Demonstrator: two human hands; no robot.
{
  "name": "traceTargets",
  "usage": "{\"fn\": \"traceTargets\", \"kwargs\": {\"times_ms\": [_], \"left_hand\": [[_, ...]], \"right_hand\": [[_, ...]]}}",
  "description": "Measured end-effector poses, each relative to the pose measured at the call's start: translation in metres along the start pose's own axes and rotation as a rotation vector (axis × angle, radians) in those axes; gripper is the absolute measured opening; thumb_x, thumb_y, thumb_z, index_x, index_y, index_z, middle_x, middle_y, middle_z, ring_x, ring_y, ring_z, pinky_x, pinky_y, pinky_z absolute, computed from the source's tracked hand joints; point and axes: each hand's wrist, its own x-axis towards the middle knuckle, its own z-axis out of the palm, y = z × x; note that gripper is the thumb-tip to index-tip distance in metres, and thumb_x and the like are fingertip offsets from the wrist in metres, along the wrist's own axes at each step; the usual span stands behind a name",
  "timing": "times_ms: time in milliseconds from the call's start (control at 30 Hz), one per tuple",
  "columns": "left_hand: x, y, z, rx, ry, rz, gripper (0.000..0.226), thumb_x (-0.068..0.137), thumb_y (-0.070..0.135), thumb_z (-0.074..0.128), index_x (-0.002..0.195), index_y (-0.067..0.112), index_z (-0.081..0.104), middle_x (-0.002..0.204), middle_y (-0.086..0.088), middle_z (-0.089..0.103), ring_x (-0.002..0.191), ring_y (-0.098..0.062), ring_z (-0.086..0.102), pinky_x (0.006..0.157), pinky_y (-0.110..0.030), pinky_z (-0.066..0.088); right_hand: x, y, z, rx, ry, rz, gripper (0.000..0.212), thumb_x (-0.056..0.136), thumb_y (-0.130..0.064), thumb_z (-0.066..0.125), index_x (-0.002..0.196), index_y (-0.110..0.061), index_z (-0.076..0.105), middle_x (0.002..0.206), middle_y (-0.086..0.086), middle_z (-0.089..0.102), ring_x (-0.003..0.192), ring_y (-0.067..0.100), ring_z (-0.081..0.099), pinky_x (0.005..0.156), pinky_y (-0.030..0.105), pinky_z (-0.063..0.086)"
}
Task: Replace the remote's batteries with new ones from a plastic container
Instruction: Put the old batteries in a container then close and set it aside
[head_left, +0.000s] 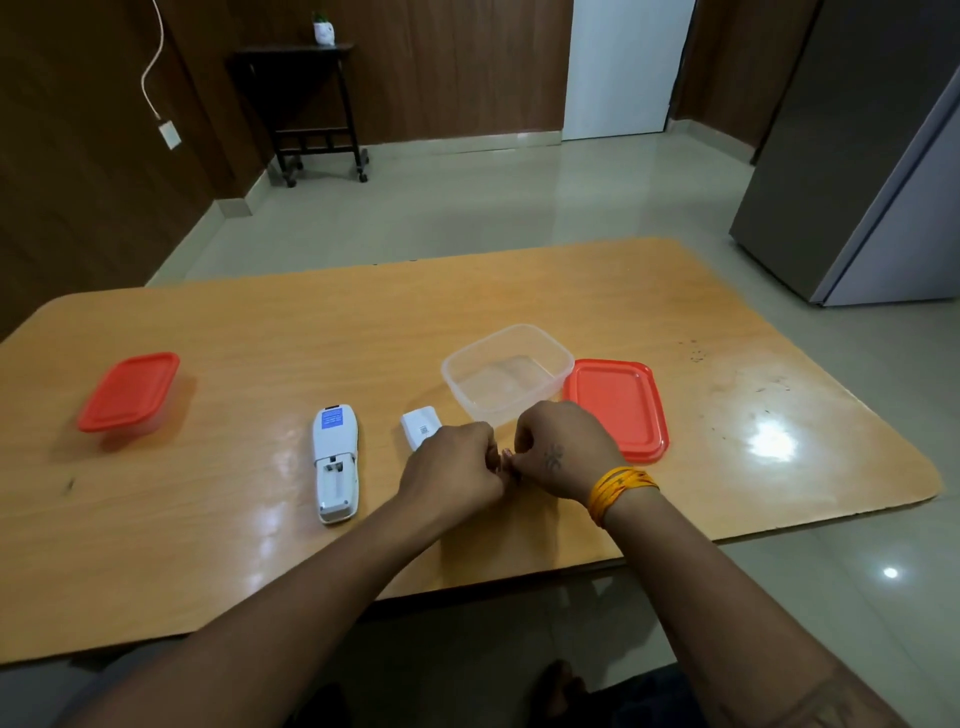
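Wooden table (208, 519) on pale tiled floor (467, 208); hands meet beside remote (336, 462).

A wooden table (208, 519) with rounded corners fills the foreground, its surface glossy with light glare near the right edge and some dark specks toward the far right corner. Beyond its far edge lies a pale tiled floor (467, 208). Against the dark wood-panelled wall stands a small black side table on castors (311, 114), carrying a white pot with a plant (324, 28) (details too small to tell). A white cable (150, 67) hangs to a wall socket (170, 134). A grey refrigerator (857, 156) stands right, beside a white door (623, 67).
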Motion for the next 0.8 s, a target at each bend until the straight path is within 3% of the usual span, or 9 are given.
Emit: {"fn": "traceTargets", "kwargs": {"times_ms": [133,300,500,633,800], "left_hand": [[0.004,-0.003,0.001,0.002,-0.003,-0.008,0.019,0.087,0.039,0.073,0.091,0.021,0.067,0.089,0.003,0.07,0.086,-0.019,0.065,0.064,-0.032,0.05],[0.007,-0.006,-0.005,0.087,-0.012,-0.007,0.022,0.081,0.04,0.077,0.088,0.019,0.074,0.085,0.002,0.072,0.08,-0.019,0.067,0.071,-0.035,0.06],[0.016,0.001,-0.028,-0.028,0.134,0.014,0.017,0.074,0.04,0.075,0.075,0.023,0.076,0.072,0.005,0.071,0.069,-0.014,0.066,0.062,-0.033,0.056],[0.042,0.007,-0.042,-0.163,0.277,-0.019,0.016,0.072,0.038,0.071,0.076,0.024,0.078,0.075,0.006,0.074,0.071,-0.017,0.069,0.066,-0.037,0.06],[0.073,0.012,-0.035,0.01,0.237,-0.042,0.015,0.079,0.033,0.073,0.082,0.019,0.078,0.08,-0.001,0.074,0.075,-0.028,0.07,0.066,-0.036,0.061]], "right_hand": [[0.004,-0.002,0.003,-0.036,0.005,0.011,0.016,0.085,-0.031,0.074,0.083,-0.015,0.074,0.089,0.011,0.073,0.087,0.032,0.069,0.07,0.038,0.058],[0.005,-0.007,0.004,-0.09,0.004,0.017,0.029,0.082,-0.04,0.075,0.083,-0.012,0.069,0.081,0.009,0.064,0.081,0.033,0.067,0.063,0.032,0.05],[0.013,-0.004,-0.017,0.15,0.188,0.099,0.033,0.075,-0.04,0.073,0.061,-0.01,0.068,0.059,0.01,0.068,0.062,0.032,0.065,0.055,0.039,0.053],[0.033,-0.007,-0.032,0.25,0.358,0.155,0.029,0.08,-0.038,0.075,0.063,-0.015,0.072,0.064,0.006,0.071,0.066,0.028,0.067,0.059,0.039,0.058],[0.065,-0.018,-0.024,0.1,0.336,0.253,0.03,0.084,-0.042,0.077,0.079,-0.012,0.076,0.082,0.012,0.075,0.074,0.034,0.067,0.063,0.035,0.058]]}}
